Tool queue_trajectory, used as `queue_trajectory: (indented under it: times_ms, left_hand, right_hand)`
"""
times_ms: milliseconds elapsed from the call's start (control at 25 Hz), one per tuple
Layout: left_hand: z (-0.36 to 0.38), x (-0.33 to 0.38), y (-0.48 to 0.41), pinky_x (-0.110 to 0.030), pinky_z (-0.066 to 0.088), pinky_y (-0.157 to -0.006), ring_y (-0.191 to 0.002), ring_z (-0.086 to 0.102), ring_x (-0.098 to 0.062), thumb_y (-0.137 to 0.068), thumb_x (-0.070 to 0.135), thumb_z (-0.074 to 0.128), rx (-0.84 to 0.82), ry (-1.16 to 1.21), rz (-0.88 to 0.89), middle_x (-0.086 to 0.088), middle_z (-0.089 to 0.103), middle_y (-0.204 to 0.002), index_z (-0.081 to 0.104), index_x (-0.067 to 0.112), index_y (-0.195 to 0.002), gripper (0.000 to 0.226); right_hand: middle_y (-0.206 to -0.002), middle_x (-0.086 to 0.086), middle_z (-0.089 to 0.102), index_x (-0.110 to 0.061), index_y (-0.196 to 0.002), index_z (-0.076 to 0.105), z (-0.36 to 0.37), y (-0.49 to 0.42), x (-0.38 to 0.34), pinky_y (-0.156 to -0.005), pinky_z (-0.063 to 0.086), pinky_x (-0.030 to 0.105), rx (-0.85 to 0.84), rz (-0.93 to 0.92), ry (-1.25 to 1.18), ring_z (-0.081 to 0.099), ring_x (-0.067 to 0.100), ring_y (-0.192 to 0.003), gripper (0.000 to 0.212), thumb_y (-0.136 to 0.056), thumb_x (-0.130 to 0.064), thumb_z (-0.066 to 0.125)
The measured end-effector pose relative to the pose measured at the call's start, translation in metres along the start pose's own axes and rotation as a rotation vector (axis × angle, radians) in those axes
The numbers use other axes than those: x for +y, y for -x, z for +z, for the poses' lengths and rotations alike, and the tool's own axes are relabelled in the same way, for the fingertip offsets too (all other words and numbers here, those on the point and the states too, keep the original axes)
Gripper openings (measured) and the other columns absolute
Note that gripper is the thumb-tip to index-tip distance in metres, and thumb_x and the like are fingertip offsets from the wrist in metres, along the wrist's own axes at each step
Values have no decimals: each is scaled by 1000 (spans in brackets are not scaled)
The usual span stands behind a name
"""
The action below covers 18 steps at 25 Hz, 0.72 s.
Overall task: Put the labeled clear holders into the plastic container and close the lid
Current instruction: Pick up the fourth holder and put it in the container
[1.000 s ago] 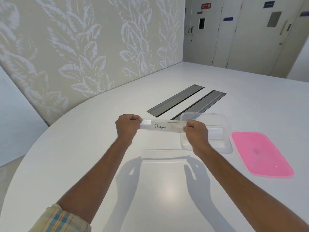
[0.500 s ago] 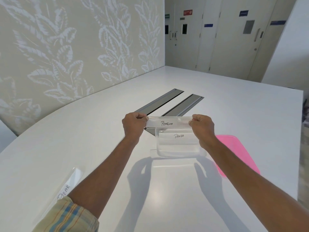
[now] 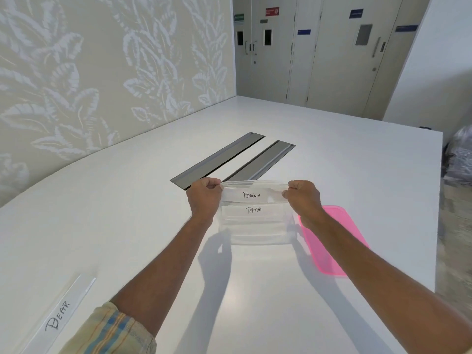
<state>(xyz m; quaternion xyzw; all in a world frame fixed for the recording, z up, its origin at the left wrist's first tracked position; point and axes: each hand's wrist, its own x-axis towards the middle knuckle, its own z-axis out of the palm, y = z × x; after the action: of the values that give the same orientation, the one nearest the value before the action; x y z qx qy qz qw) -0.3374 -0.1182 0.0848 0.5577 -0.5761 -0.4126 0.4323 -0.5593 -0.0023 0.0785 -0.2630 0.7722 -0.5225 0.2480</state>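
Note:
A clear holder labeled PENGUIN (image 3: 251, 194) is held level by its two ends, my left hand (image 3: 203, 198) on one end and my right hand (image 3: 304, 198) on the other. It hangs over the far part of the clear plastic container (image 3: 258, 237) on the white table (image 3: 127, 200). Inside the container lies a holder labeled PANDA (image 3: 253, 210). The pink lid (image 3: 332, 238) lies flat to the right of the container, partly behind my right forearm. Another holder, labeled DEAR (image 3: 57, 315), lies at the near left.
Two long grey cable slots (image 3: 229, 154) are set into the table beyond the container. A leaf-patterned wall runs along the left and doors stand at the far end. The table's right edge (image 3: 439, 200) is close to the lid, with a grey bag past it.
Both hands carried the PENGUIN holder from the table in front of the container to above it. The view swung, bringing the DEAR holder into sight at the near left.

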Motion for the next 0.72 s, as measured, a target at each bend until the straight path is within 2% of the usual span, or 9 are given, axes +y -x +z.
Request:
queue_trajectory:
  times_ms: [40,80,200,280,400,480,520,560,720]
  left_hand:
    - [2,-3,-1,-47,65,-94,-92,80,-32,-91,7,74,4,-9,-4,-7,82,-90,77,24,-88,17]
    - [3,-5,-2,-45,64,-94,-92,80,-30,-91,7,72,8,-19,-6,-7,82,-91,79,22,-91,16]
    - [7,-10,-2,-37,65,-84,-80,74,-16,-94,7,65,19,-69,-8,3,78,-86,82,18,-100,21]
    - [9,-11,-2,-25,58,-73,-79,69,-7,-95,6,61,19,-127,8,12,73,-83,83,18,-104,27]
    - [11,-17,-3,-21,50,-76,-96,73,-16,-94,4,57,-12,-164,7,9,77,-90,82,17,-108,32]
    - [12,-20,-2,-18,47,-73,-101,73,-17,-95,5,55,-25,-189,10,6,80,-100,82,18,-110,33]
    - [12,-22,-2,-18,45,-73,-102,72,-17,-96,6,54,-30,-209,12,6,80,-106,82,19,-112,35]
    - [12,-24,-2,-19,45,-75,-102,70,-16,-96,6,52,-34,-230,15,6,80,-112,81,20,-113,36]
    - [11,-30,-1,-26,52,-92,-112,70,-18,-95,5,49,-80,-303,51,1,78,-125,78,18,-126,44]
  right_hand:
    - [-133,22,69,9,-130,61,1,-2,3,-92,61,45,7,4,17,66,42,-119,46,-86,0,66]
    - [-132,28,65,14,-125,59,3,-3,5,-100,56,56,11,4,37,61,47,-124,43,-85,1,65]
    - [-134,32,58,16,-126,52,10,-10,12,-103,45,69,6,-16,101,53,48,-127,48,-81,3,62]
    - [-134,29,60,15,-126,54,13,-15,15,-104,47,66,-8,-21,123,54,45,-129,47,-81,3,61]
    - [-135,29,61,15,-125,56,17,-19,17,-104,47,68,-13,-13,140,53,46,-130,47,-79,4,59]
    - [-131,15,71,5,-117,71,18,-18,17,-99,58,49,-34,-25,169,64,41,-122,41,-79,-1,57]
    - [-125,5,72,-7,-110,77,17,-16,16,-92,57,36,-52,-35,198,68,33,-110,40,-77,-6,55]
    - [-121,0,71,-17,-106,78,17,-13,14,-87,53,31,-67,-49,236,66,29,-103,41,-75,-9,52]
    - [-125,-2,72,-23,-117,76,17,-10,13,-99,53,36,-70,-114,402,65,29,-117,48,-77,-13,52]
